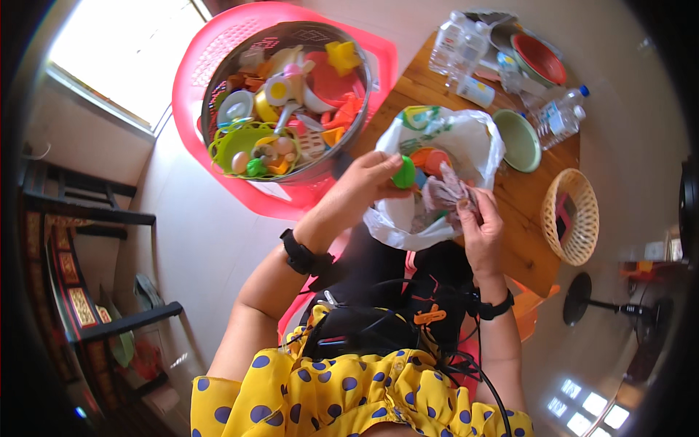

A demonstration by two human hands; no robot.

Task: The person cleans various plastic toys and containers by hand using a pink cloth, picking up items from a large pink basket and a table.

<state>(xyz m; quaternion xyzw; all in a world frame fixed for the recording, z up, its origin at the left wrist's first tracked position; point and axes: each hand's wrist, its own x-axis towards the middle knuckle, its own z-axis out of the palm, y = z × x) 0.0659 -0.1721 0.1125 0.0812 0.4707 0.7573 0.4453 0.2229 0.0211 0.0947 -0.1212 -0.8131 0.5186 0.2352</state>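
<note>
My left hand (362, 188) is closed around a small round green plastic piece (404, 172), perhaps a toy; its exact kind is unclear. Pinched in the fingers of my right hand (482, 227) is a crumpled greyish-purple cloth (445, 194). Both hands are over the mouth of a white plastic bag (477, 138) with green print, which stands open in front of my lap. Inside the bag, orange, red and blue plastic pieces (431, 159) show between my hands. The cloth and my fingers hide part of the bag's contents.
A round basket (368, 80) full of plastic toys rests on a pink chair (191, 87) at the far left. On the wooden table (520, 211) to the right are clear bottles (559, 125), a green bowl (518, 140), a red bowl (540, 58) and a wicker basket (582, 218).
</note>
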